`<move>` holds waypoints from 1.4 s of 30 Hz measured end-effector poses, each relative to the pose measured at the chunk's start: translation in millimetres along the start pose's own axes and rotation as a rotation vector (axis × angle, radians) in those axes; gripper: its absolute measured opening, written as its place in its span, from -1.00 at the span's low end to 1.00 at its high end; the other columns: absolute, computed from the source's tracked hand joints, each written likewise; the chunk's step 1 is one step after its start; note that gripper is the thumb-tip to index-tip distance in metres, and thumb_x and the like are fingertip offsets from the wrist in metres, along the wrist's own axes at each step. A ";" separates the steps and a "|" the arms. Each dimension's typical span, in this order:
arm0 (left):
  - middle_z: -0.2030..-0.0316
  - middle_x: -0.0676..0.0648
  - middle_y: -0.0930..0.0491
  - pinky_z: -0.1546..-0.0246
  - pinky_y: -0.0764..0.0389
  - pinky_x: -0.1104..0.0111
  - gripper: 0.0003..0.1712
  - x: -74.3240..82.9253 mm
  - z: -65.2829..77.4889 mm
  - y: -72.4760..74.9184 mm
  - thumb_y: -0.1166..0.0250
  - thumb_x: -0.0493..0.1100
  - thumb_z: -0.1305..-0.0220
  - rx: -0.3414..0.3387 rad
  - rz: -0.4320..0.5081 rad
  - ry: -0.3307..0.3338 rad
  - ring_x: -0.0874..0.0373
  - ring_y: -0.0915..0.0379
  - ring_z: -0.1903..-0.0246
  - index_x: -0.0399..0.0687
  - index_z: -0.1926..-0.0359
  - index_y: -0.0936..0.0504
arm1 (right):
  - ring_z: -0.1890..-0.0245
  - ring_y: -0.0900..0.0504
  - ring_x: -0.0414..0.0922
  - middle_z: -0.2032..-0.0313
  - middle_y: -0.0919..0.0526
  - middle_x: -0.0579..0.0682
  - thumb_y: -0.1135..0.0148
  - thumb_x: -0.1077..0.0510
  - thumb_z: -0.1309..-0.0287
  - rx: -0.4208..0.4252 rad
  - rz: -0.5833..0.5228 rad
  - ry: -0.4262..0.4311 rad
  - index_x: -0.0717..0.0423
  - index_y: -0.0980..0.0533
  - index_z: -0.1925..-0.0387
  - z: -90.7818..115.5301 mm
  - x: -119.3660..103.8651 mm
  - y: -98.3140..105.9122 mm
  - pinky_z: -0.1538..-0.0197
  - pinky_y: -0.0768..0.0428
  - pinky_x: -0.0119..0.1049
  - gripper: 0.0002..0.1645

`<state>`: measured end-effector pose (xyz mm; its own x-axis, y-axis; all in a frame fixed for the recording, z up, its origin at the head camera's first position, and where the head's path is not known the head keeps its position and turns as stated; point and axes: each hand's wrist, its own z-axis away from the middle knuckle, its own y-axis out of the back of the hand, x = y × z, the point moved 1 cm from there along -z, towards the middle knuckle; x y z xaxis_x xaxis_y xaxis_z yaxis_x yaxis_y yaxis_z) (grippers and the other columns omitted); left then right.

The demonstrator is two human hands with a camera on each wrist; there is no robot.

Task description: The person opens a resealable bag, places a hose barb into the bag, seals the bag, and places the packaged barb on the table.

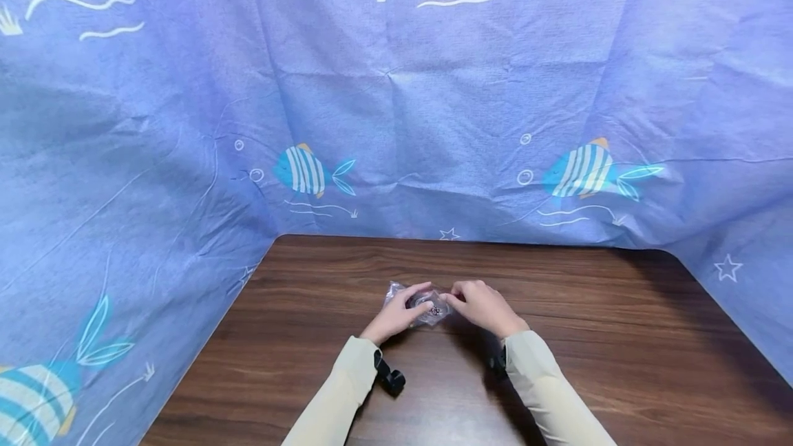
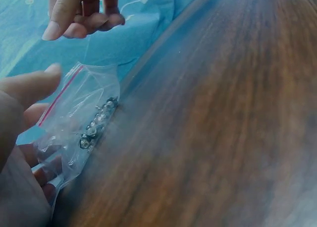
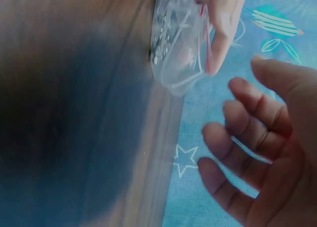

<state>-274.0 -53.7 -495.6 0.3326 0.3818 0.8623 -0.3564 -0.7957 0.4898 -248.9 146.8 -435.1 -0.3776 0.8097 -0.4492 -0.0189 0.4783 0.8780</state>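
A small clear zip bag (image 2: 74,105) with a red strip along its mouth stands on the table, low in the middle of the head view. Small shiny metallic pieces (image 2: 98,123) lie along its bottom; their exact kind is too small to tell. My left hand (image 1: 399,312) holds the bag from its left, fingers partly behind the clear plastic, thumb near the red strip. To the right of the bag hovers my right hand (image 1: 483,305). Its fingers (image 3: 242,115) are loosely bent, apart from the bag, with nothing between them and the thumb.
The dark wood-grain table (image 1: 297,336) has its far edge against a blue fabric curtain (image 1: 458,109) printed with fish. The curtain also hangs at the left and right sides. A black wrist strap with a device (image 1: 390,377) sits at the left cuff.
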 end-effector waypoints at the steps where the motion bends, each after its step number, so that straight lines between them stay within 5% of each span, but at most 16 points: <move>1: -0.25 -0.17 -0.45 -0.30 -0.29 0.00 -0.42 -0.4 -0.7 -0.5 -0.14 0.00 -0.39 0.005 -0.006 0.005 -0.09 -0.32 -0.28 -0.11 -0.35 -0.36 | 0.62 -0.38 -0.28 0.62 -0.51 -0.25 -0.20 -0.09 -0.25 0.000 -0.007 -0.015 -0.07 -0.55 0.55 2.0 -0.4 -1.9 0.48 -0.38 -0.34 -0.69; 11: 0.15 -0.18 -0.70 -0.27 -0.32 0.03 -0.57 12.3 -8.6 -5.4 0.07 -0.17 -0.48 0.074 0.002 0.105 -0.09 -0.49 -0.12 -0.19 -0.25 -0.46 | 0.71 -0.29 -0.34 0.72 -0.41 -0.26 -0.21 -0.06 -0.25 -0.019 -0.098 0.012 0.01 -0.53 0.66 16.4 -7.0 -24.1 0.59 -0.29 -0.45 -0.60; 20: 0.07 -0.15 -0.67 -0.01 -0.45 0.24 -0.53 22.7 -13.2 -6.9 0.12 -0.34 -0.32 0.056 0.023 0.216 0.08 -0.49 0.05 -0.17 -0.14 -0.58 | 0.74 -0.29 -0.34 0.76 -0.43 -0.25 -0.20 -0.05 -0.25 -0.040 -0.178 0.001 0.03 -0.50 0.73 17.6 -3.9 -38.7 0.61 -0.29 -0.46 -0.54; 26: 0.01 -0.18 -0.64 0.04 -0.45 0.30 -0.63 23.8 -15.0 -5.2 0.03 -0.33 -0.33 0.044 -0.002 0.173 0.09 -0.47 0.07 -0.21 -0.03 -0.63 | 0.71 -0.32 -0.37 0.74 -0.47 -0.26 -0.23 -0.06 -0.23 -0.026 -0.233 -0.001 0.01 -0.51 0.69 17.8 0.6 -46.4 0.56 -0.33 -0.48 -0.58; 30: 0.07 -0.20 -0.66 0.00 -0.49 0.22 -0.73 24.2 -13.6 -3.6 -0.07 -0.31 -0.35 0.038 -0.060 0.117 0.02 -0.52 0.07 -0.25 0.04 -0.64 | 0.72 -0.32 -0.37 0.74 -0.47 -0.25 -0.23 -0.08 -0.21 -0.025 -0.254 -0.008 0.00 -0.50 0.68 18.4 -1.0 -47.6 0.57 -0.33 -0.48 -0.59; 36: 0.21 -0.15 -0.69 0.12 -0.53 0.35 -0.85 25.8 -12.5 -2.8 -0.22 -0.27 -0.30 0.035 -0.153 0.046 0.07 -0.57 0.17 -0.22 0.17 -0.66 | 0.70 -0.32 -0.35 0.74 -0.45 -0.24 -0.24 -0.04 -0.21 -0.007 -0.238 -0.031 -0.01 -0.49 0.69 19.5 -4.6 -48.7 0.55 -0.32 -0.47 -0.60; 42: 0.34 0.01 -0.70 0.15 -0.46 0.31 -0.93 33.0 -11.0 -1.9 -0.32 -0.15 -0.23 0.100 -0.256 0.082 0.18 -0.55 0.28 -0.02 0.34 -0.69 | 0.66 -0.35 -0.32 0.72 -0.44 -0.24 -0.23 0.08 -0.18 -0.001 -0.181 -0.014 -0.02 -0.47 0.67 18.7 -4.3 -52.1 0.51 -0.33 -0.45 -0.68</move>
<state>-272.0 -34.5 -466.7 0.3279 0.6097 0.7217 -0.1806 -0.7093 0.6813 -229.0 124.7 -482.0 -0.3546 0.7154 -0.6021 -0.0862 0.6162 0.7829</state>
